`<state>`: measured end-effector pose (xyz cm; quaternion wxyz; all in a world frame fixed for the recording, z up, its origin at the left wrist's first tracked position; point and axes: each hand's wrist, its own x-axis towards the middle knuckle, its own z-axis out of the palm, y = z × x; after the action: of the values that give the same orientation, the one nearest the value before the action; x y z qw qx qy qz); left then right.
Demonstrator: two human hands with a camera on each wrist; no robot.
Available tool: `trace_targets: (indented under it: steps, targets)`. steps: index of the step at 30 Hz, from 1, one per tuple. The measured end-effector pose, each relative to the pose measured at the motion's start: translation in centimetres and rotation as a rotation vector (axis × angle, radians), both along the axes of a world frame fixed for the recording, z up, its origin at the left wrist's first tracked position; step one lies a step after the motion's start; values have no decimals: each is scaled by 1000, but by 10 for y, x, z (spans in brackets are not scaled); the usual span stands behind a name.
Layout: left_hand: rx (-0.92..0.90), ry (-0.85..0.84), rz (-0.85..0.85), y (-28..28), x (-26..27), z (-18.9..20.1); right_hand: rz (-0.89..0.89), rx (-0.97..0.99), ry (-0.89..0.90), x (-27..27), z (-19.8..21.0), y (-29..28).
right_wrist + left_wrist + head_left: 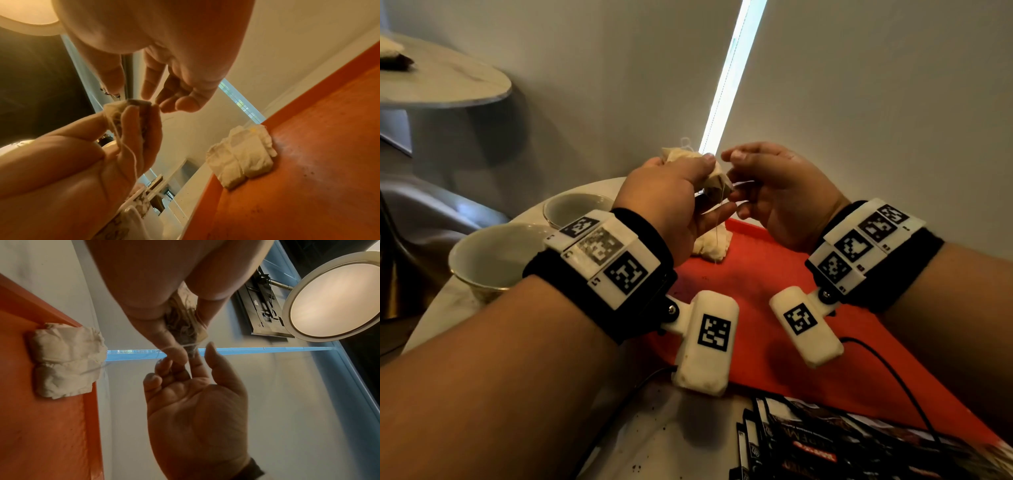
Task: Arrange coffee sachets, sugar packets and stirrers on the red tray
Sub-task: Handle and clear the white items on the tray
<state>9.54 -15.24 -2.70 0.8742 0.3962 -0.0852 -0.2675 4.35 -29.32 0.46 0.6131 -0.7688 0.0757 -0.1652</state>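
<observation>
Left hand raised over red tray, grip tight around tea bag; right hand loosely open beside it.

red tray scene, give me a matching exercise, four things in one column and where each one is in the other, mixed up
Things:
1. tea bag with string
2. pale tea bags
3. white cups
4. dark sachets

Places:
A. on the table left of the red tray
B. at the tray's near edge
C. in the left hand, above the tray
D. lying at the tray's far edge

Pairs: 1-C, 2-D, 3-A, 4-B
</observation>
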Motion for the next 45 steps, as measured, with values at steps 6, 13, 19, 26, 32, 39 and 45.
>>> trace_targets:
  steps: [6,13,19,26,32,39,45]
  targets:
    - [2,18,-46,2,-2,3,26,-135,41,-9,-6,1]
    - [-14,-11,-164,4,-6,5,-40,-223,36,-21,-8,0]
    - [34,-52,-155,-1,-6,1,-49,-94,33,-23,-9,0]
    - [32,-75,-69,-3,-4,-3,-23,-72,55,-21,-17,-3]
    - [113,-85,16,-1,2,-2,-36,-44,85,-19,-18,-6]
    - [58,-88,186,3,7,8,-251,-84,256,-6,-24,-20]
    - [25,-129,288,6,10,10,-374,-31,248,10,-30,-23]
